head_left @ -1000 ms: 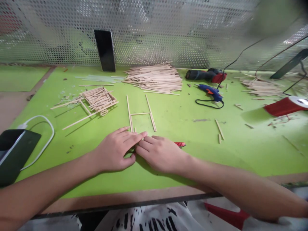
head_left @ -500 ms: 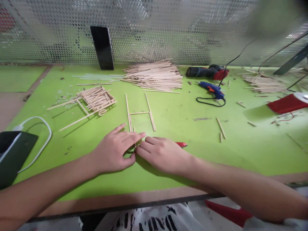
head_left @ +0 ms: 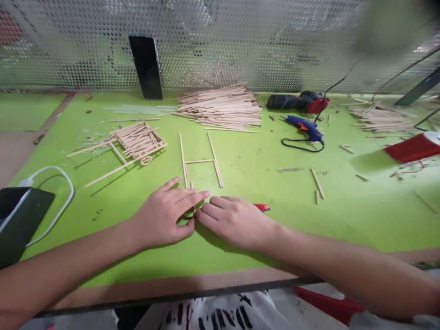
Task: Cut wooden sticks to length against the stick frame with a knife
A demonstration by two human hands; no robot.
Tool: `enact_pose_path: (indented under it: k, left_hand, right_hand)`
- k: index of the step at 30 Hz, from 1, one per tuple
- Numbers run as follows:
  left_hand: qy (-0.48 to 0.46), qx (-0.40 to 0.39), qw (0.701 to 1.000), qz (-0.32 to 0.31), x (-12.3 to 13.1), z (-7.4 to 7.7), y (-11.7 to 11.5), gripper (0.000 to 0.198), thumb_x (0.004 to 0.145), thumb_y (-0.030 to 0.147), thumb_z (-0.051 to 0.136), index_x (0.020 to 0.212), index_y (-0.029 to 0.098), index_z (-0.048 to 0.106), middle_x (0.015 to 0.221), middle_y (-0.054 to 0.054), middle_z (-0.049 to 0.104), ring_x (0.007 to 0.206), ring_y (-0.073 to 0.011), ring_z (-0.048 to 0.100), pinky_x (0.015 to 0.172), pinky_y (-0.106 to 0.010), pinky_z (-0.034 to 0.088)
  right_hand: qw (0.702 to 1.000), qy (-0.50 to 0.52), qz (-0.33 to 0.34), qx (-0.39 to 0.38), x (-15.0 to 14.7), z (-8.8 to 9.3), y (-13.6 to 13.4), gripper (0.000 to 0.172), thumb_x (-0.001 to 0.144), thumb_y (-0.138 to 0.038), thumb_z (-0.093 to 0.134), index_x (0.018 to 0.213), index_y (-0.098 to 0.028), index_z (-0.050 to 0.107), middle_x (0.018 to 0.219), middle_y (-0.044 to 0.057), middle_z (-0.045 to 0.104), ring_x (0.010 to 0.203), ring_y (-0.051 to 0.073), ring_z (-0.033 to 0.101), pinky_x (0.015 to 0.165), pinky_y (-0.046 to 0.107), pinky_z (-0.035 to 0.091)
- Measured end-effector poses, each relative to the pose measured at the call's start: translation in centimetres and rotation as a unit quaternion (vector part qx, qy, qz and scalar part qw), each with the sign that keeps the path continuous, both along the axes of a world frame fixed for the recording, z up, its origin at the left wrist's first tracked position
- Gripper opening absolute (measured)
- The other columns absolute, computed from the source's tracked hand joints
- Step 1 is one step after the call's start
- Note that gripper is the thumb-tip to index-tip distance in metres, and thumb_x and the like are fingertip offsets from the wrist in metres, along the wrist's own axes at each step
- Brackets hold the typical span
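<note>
My left hand (head_left: 168,211) rests on the green table, index finger stretched across a short wooden stick (head_left: 192,185) and thumb bent near its lower end, holding it down. Against it, my right hand (head_left: 233,221) is closed, knuckles up. From behind that hand sticks out the red end of what looks like a utility knife (head_left: 262,207); its front part is hidden under the fingers. Just beyond both hands lies an H-shaped frame of wooden sticks (head_left: 199,161). To its left stands a small stick-built cart (head_left: 137,142) with sticks heaped on it.
A pile of thin sticks (head_left: 220,110) lies at the back beside a leaning phone (head_left: 146,68). Farther right are a blue glue gun (head_left: 304,127), a black-and-red tool (head_left: 295,102), a red spool (head_left: 410,147) and more sticks (head_left: 381,119). A dark device with white cable (head_left: 70,183) sits left.
My right hand and the red knife end have shifted very slightly right. My left hand, the stick and the frame stay nearly where they were.
</note>
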State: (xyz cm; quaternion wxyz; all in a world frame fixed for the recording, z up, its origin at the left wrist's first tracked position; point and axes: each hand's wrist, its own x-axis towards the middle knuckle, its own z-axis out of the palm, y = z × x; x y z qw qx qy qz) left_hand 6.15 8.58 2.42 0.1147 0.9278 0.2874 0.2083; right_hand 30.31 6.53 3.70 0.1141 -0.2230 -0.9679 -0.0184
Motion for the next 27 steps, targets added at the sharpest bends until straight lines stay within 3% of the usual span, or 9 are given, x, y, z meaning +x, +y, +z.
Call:
enact_pose_path:
  k: [10, 19, 27]
  left_hand:
    - [-0.01, -0.008, 1.0, 0.001, 0.1, -0.2, 0.0, 0.047, 0.096, 0.027, 0.055, 0.142, 0.019, 0.066, 0.129, -0.008, 0.08, 0.116, -0.0259, 0.078, 0.122, -0.061, 0.05]
    - [-0.007, -0.013, 1.0, -0.003, 0.1, -0.2, 0.2, 0.046, 0.095, 0.029, 0.057, 0.138, 0.019, 0.069, 0.125, -0.009, 0.081, 0.115, -0.0265, 0.079, 0.123, -0.062, 0.047]
    - [-0.004, -0.006, 1.0, -0.005, 0.0, -0.3, 0.2, 0.046, 0.097, 0.029, 0.058, 0.141, 0.021, 0.067, 0.126, -0.009, 0.081, 0.118, -0.025, 0.078, 0.127, -0.06, 0.043]
  right_hand:
    - [1.0, -0.019, -0.005, 0.005, 0.3, -0.1, -0.1, 0.015, 0.106, -0.015, 0.052, 0.11, -0.011, 0.066, 0.097, 0.007, 0.071, 0.085, 0.022, 0.06, 0.075, 0.036, 0.049]
    - [0.999, -0.032, -0.028, 0.001, 0.2, 0.3, -0.3, 0.012, 0.106, -0.015, 0.053, 0.11, -0.014, 0.064, 0.096, 0.005, 0.072, 0.082, 0.021, 0.058, 0.064, 0.036, 0.038]
    - [0.998, -0.029, -0.044, 0.02, 1.5, 0.2, -0.1, 0.018, 0.109, -0.014, 0.049, 0.098, -0.018, 0.064, 0.086, 0.003, 0.069, 0.076, 0.019, 0.052, 0.066, 0.035, 0.035]
